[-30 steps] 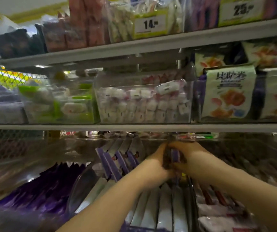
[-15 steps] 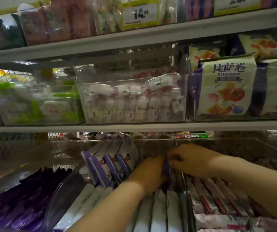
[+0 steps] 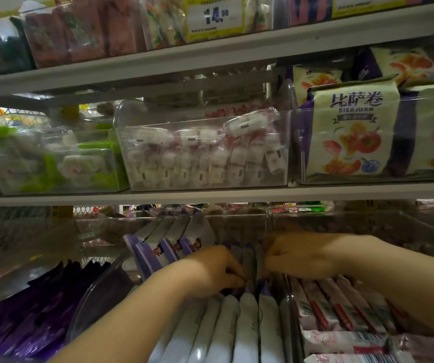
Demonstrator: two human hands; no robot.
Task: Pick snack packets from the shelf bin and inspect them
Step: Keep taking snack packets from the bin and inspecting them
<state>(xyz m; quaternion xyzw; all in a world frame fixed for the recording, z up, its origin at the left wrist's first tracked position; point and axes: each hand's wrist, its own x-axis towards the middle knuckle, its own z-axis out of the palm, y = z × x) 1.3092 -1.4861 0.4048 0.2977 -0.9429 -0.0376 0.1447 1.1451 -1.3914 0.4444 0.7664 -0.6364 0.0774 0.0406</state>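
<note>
We see both hands deep in a clear plastic bin (image 3: 98,299) on the lower shelf, its smooth wall curving round at the near left corner. Inside it, the snack packets (image 3: 247,326) are long, slim and glossy, with white bodies and purple ends. They stand on edge in a tight row, and a second batch (image 3: 174,244) leans upright at the back.

The left hand (image 3: 216,271) has its fingers curled down and pinches the top edges of the packets in the middle of the row. The right hand (image 3: 297,255) faces it from the other side of those packets, knuckles up and fingers bent inward. We cannot tell whether it grips anything.

Left of the bin lie dark purple foil packs (image 3: 40,315). To the right are soft pink-and-white wrappers with red stripes (image 3: 341,310).

Above the grey metal shelf edge (image 3: 210,193), another clear, square-cornered bin (image 3: 158,124) holds small white-and-pink wrapped pieces. Beside it on the left are green-and-white wrapped pieces (image 3: 61,163). On the right are puffy cream bags printed BISAJUAR (image 3: 352,132). A yellow-bordered price tag reading 14.90 (image 3: 214,17) hangs from the top shelf.
</note>
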